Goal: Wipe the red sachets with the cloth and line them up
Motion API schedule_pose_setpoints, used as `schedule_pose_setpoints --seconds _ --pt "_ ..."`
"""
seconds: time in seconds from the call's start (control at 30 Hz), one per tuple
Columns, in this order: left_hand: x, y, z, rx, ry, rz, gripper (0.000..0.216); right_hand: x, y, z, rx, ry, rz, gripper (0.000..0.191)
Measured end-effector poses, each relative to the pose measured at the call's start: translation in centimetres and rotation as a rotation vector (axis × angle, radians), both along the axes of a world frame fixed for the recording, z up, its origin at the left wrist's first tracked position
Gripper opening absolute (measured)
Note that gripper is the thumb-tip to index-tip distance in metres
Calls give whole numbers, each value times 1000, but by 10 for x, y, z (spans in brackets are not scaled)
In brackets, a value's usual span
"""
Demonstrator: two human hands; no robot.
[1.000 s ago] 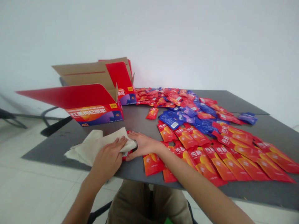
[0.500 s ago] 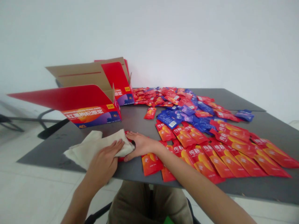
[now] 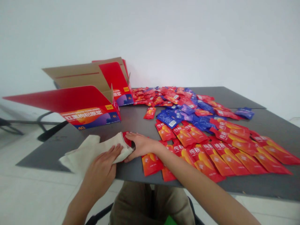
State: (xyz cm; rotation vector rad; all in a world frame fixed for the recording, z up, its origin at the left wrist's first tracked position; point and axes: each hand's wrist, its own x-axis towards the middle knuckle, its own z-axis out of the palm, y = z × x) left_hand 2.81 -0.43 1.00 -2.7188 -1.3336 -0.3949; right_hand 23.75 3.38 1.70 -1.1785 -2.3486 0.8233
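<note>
Red packet (image 3: 127,140) lying partly under cloth (image 3: 87,153), right hand (image 3: 140,145) at exposed end

The red packet is resting on the table (image 3: 132,123), showing at the cloth's right end; its long axis is being hidden. The folded strip of cloth is pointing toward the right hand, which is the nearer to the exposed end. That hand is arching, thumb and fingers apart, around this end; whether it is pinching, I cannot tell. The left hand (image 3: 104,162) is lying over the cloth, fingers close together; its thumb is not showing clearly, so its grip cannot be told.

Beyond the cloth, the near box (image 3: 93,115) is displaying 红黑枸杞原浆 and "40"; farther beyond, the far box (image 3: 123,93) is showing 原浆. Right of the cloth, red pouches (image 3: 201,159) are overlapping, apparently reading 纯粉. Past them, blue packets (image 3: 168,119) are lying mixed with red ones; their fine print is blurring.
</note>
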Motion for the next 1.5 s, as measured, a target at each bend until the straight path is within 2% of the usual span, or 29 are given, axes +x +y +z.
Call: schedule_pose_setpoints --seconds 0.07,0.27,0.47,0.67,0.9,1.03,1.13,1.33,1.5 --pt "1 -2 2 -11 11 18 55 0 0 0 2 3 -6 118" --pt "20 23 10 -60 51 39 55 2 1 -1 8 62 19 102" --pt "-1 2 -1 -12 0 -23 55 0 2 -2 -12 46 -4 117" --pt "18 22 10 -74 66 39 55 2 0 1 10 66 17 103" --pt "0 3 0 8 -16 -25 54 0 1 -1 -10 46 1 116" --pt "13 16 8 -52 31 20 54 1 2 -1 18 89 20 102" --pt "19 23 10 -54 66 37 55 1 2 -2 8 85 12 102" --pt "-1 0 0 5 5 -23 55 -1 3 -4 -12 67 -3 115" --pt "16 20 10 -70 69 34 55 0 3 -4 14 75 1 105"
